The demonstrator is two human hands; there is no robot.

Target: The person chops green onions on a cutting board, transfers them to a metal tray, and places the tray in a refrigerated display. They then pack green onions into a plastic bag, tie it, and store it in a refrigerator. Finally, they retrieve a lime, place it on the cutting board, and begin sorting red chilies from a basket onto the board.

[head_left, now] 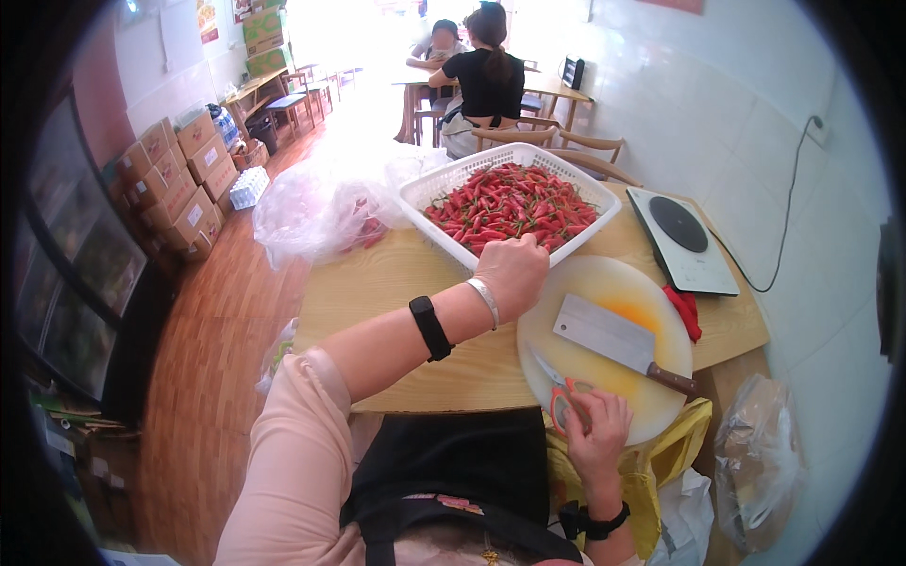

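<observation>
A white plastic basket (442, 240) full of red chili peppers (513, 205) stands on the wooden table. Over its near rim is my left hand (513, 272), fingers bent down at the peppers; whether they grip one is hidden. Scissors with orange handles (559, 400) are in my right hand (598, 428), above the near edge of a round, yellow-stained cutting board (601, 276). The scissor blades point up and left over the board. A cleaver with a wooden handle (609, 336) lies flat across the board, its handle towards the lower right.
Clear plastic bags (304, 212), one with red peppers inside, lie left of the basket. An electric hotplate (690, 247) and a red cloth (683, 315) are at the right. A yellow bag (648, 488) hangs below the board. Two people sit at a farther table (545, 83).
</observation>
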